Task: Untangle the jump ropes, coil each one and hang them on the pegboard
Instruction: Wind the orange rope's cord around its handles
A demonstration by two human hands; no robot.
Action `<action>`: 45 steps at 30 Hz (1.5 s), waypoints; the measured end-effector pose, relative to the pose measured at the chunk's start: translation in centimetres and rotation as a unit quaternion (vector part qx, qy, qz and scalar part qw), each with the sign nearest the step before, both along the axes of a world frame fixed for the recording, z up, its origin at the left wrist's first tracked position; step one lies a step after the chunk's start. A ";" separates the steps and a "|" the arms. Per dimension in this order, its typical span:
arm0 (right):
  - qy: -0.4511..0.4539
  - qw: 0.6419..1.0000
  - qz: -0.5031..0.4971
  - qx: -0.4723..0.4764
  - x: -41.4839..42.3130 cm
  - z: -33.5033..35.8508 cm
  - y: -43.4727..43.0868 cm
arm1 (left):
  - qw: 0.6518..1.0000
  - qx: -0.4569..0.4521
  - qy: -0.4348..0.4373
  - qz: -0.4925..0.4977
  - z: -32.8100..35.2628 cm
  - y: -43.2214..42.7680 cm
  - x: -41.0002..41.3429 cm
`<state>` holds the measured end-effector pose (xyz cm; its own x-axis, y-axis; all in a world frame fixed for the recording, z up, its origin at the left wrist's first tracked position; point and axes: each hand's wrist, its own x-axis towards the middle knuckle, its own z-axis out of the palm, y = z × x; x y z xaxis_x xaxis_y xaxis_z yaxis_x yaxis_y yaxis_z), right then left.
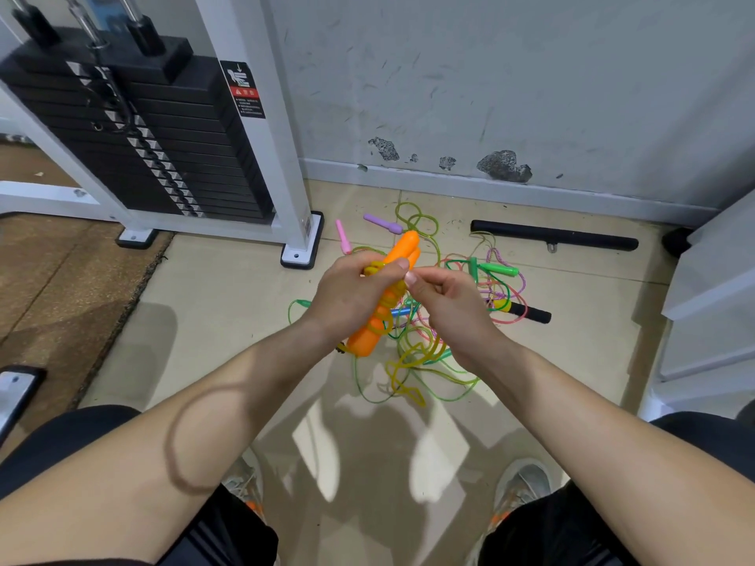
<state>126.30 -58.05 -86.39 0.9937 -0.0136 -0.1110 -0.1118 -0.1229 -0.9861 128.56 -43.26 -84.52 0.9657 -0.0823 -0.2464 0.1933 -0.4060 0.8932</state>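
Note:
My left hand (351,296) grips a pair of orange jump-rope handles (402,249) held side by side, with yellow cord (378,318) wound around them. My right hand (445,304) pinches the yellow cord next to my left thumb. The loose yellow cord hangs down to the floor (404,373). Beneath my hands lies a tangle of ropes (461,288) in green, pink and purple. Around it lie green handles (496,268), a purple handle (382,223), a pink handle (343,237), a blue handle (400,311) and a black-and-yellow handle (525,311). No pegboard is in view.
A weight-stack machine (155,136) with a white frame stands at the left, its feet on the tiled floor. A black bar (553,235) lies by the wall. White steps or shelving (711,304) are at the right. A brown mat (61,279) covers the left floor.

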 end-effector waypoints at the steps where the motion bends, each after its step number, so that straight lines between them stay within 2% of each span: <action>1: -0.005 1.000 -0.001 -0.008 0.1 -0.2 0.1 | 1.000 0.002 0.000 -0.009 0.3 0.1 0.1; 5: -0.035 0.999 -0.006 -0.039 0.4 -1.2 0.1 | 0.998 -0.040 0.016 -0.036 0.7 0.5 0.1; 7: -0.050 0.998 -0.006 -0.024 0.3 -1.2 0.3 | 0.998 -0.062 0.026 -0.021 0.4 0.4 0.2; 10: -0.054 0.998 0.022 0.012 0.2 -1.1 0.1 | 0.987 -0.142 0.080 -0.008 0.0 0.4 0.6; 14: -0.070 0.995 0.062 -0.016 0.6 -1.0 -0.5 | 0.960 -0.240 0.146 -0.011 -0.2 0.8 0.6; 19: -0.056 0.987 0.134 -0.065 1.1 0.0 -1.5 | 0.961 -0.226 0.145 -0.071 0.0 1.5 0.7; 22: -0.002 0.975 0.215 -0.048 2.1 0.0 -3.5 | 0.956 -0.234 0.136 -0.114 0.3 1.7 0.3; 25: 0.084 0.954 0.278 0.069 2.8 -0.1 -5.1 | 0.959 -0.201 0.099 -0.173 1.0 2.1 0.0; 26: 0.105 0.949 0.286 0.079 3.0 -0.2 -5.5 | 0.961 -0.181 0.085 -0.190 1.3 2.1 -0.1; 27: 0.113 0.948 0.289 0.067 3.2 -0.1 -5.7 | 0.961 -0.169 0.079 -0.202 1.4 2.2 -0.2; 31: 0.095 0.956 0.266 -0.079 3.7 0.2 -6.1 | 0.962 -0.117 0.067 -0.239 1.4 1.8 -0.7; 37: 0.045 0.923 0.299 -0.239 3.8 1.3 -5.8 | 0.954 -0.037 0.082 -0.286 0.6 1.3 -1.4; 40: 0.038 0.927 0.292 -0.233 3.7 1.6 -5.6 | 0.951 -0.021 0.111 -0.286 0.6 0.5 -1.8; 45: 0.076 0.946 0.261 -0.175 3.7 2.0 -5.3 | 0.944 0.090 0.079 -0.308 0.2 0.2 -1.6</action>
<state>130.02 -63.32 -84.40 0.8482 0.4118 -0.3331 -0.0837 -0.5168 -0.8520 126.97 -43.02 -84.32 0.6980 -0.5592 -0.4472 -0.0030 -0.6269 0.7791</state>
